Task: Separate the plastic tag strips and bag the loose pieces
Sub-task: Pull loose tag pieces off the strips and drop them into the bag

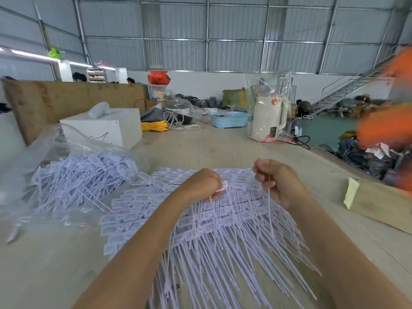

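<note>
Centrally, the wooden table (223, 143) is being covered by a broad heap of white tag strips (211, 230), tails fanned toward the viewer. Left of that heap, loose pieces are being held in a clear plastic bag (66, 175). Over the heap's far edge, one tag is being pinched by the left hand (200, 186), and a thin tail is being gripped by the right hand (278, 179).

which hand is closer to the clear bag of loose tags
Left. The left hand sits just right of the clear bag; the right hand is farther right, beyond it.
</note>
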